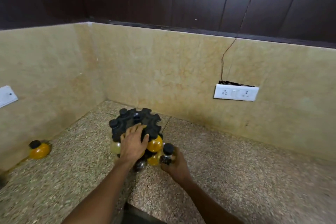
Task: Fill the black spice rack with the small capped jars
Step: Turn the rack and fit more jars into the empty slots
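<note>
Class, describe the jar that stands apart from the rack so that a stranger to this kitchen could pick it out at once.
Start at the corner where the two beige stone walls meet above the speckled counter. Follow the left-hand wall toward the camera, away from the black spice rack. There, alone by the wall, sits a lone jar with yellow contents and a black cap, the only one far from the rack and both hands.

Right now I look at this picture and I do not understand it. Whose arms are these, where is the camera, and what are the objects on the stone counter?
There is no machine: a person wears a camera on the head, looking down at their own two bare arms. On the speckled stone counter stands a round black plastic spice rack with notches around its edge; some already hold small capped jars. The left hand rests on the rack's top. The right hand holds a small clear jar with a black cap beside the rack. Another jar with yellow contents lies apart, by the left wall.
</note>
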